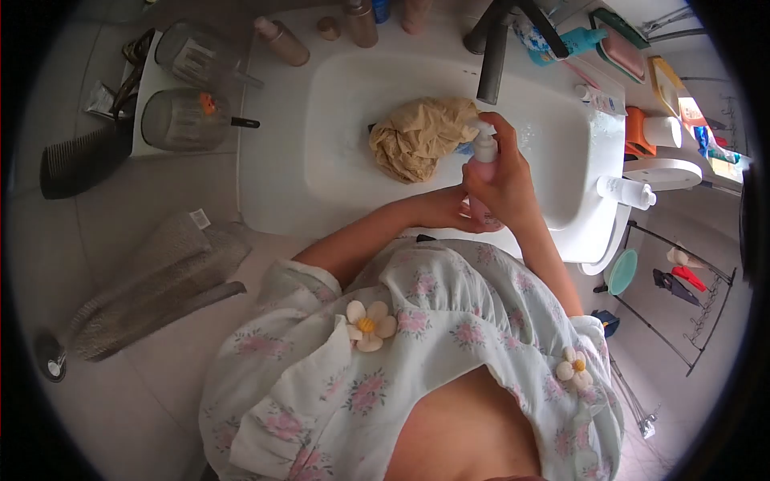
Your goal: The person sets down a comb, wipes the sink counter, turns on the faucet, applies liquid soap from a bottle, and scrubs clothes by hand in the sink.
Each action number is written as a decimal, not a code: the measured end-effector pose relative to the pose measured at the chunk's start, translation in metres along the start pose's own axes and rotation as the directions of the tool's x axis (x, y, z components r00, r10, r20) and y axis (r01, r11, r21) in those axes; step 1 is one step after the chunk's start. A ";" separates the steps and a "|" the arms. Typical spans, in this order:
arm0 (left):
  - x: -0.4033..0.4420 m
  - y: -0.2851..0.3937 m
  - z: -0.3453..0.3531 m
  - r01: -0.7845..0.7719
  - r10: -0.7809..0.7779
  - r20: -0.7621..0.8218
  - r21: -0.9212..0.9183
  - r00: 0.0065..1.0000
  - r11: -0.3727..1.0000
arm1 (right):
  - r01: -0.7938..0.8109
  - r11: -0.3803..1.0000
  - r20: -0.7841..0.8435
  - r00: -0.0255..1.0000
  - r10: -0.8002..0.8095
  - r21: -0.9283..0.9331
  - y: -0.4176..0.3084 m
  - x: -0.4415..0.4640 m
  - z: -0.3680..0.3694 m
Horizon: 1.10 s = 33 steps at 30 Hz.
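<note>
A pink pump bottle with a white pump head is held upright over the near edge of the white sink. My right hand is wrapped round its upper part, with a finger bent over the pump head. Low on the bottle, the fingers of my left hand close round its base, partly hidden by the right hand. Just beyond lies a crumpled tan cloth in the basin. A small bit of something blue shows between cloth and bottle.
A dark faucet reaches over the basin from the back. Brown bottles stand along the rear rim. A toothpaste tube and a white bottle are at the right. A black comb hangs by the left wall holder.
</note>
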<state>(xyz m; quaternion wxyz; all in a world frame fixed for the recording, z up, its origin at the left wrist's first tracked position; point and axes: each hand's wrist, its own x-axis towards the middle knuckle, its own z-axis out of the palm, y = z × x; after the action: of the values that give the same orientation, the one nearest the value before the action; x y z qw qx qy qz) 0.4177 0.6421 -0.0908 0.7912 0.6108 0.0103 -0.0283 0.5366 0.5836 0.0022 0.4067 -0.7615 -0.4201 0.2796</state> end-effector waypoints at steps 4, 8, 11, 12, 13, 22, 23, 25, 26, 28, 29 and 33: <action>0.016 0.008 0.017 0.063 -0.104 -0.063 -0.465 0.993 0.883 | 0.095 0.993 -0.103 0.989 -0.102 -0.065 0.003 0.006 0.002; 0.029 0.016 0.023 0.012 -0.085 -0.130 -0.485 0.988 0.875 | 0.008 0.999 -0.067 0.998 -0.010 -0.033 -0.011 0.004 -0.012; 0.027 0.022 0.021 -0.011 -0.082 -0.186 -0.451 0.979 0.892 | 0.074 0.993 -0.094 0.992 -0.083 -0.090 -0.008 0.004 -0.008; 0.026 0.025 0.020 -0.016 -0.082 -0.212 -0.423 0.974 0.906 | 0.106 0.987 -0.106 0.987 -0.119 -0.118 -0.006 0.004 -0.005; 0.024 0.026 0.018 -0.005 -0.090 -0.203 -0.426 0.975 0.905 | 0.101 0.988 -0.110 0.987 -0.114 -0.119 -0.004 0.004 -0.003; 0.042 0.012 0.020 0.111 -0.130 0.012 -0.608 0.991 0.786 | 0.003 0.980 -0.168 0.985 -0.037 -0.199 -0.001 -0.003 -0.013; 0.045 0.016 0.022 0.121 -0.137 0.020 -0.598 0.990 0.792 | 0.036 0.972 -0.181 0.980 -0.079 -0.234 0.005 -0.002 -0.015; 0.054 0.016 0.025 0.123 -0.127 0.036 -0.599 0.991 0.791 | 0.043 0.968 -0.191 0.977 -0.093 -0.248 0.009 -0.001 -0.022; 0.059 0.016 0.028 0.115 -0.112 0.043 -0.612 0.993 0.783 | 0.019 0.974 -0.189 0.980 -0.063 -0.225 0.008 0.001 -0.026; 0.063 0.016 0.029 0.112 -0.118 0.028 -0.589 0.993 0.801 | 0.000 0.979 -0.207 0.977 -0.043 -0.202 0.011 0.003 -0.030; 0.064 0.024 0.027 0.116 -0.135 0.006 -0.552 0.991 0.826 | 0.006 0.979 -0.228 0.972 -0.053 -0.204 0.015 0.005 -0.031; 0.077 0.012 0.020 0.202 -0.124 0.169 -0.599 0.978 0.775 | -0.138 0.974 -0.254 0.963 0.089 -0.180 0.022 0.004 -0.031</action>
<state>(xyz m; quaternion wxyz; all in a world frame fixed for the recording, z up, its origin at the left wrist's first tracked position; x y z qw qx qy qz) 0.4943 0.6232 -0.0782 0.9400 0.3152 0.0242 -0.1285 0.5716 0.5686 -0.0013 0.3616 -0.8494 -0.3478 0.1641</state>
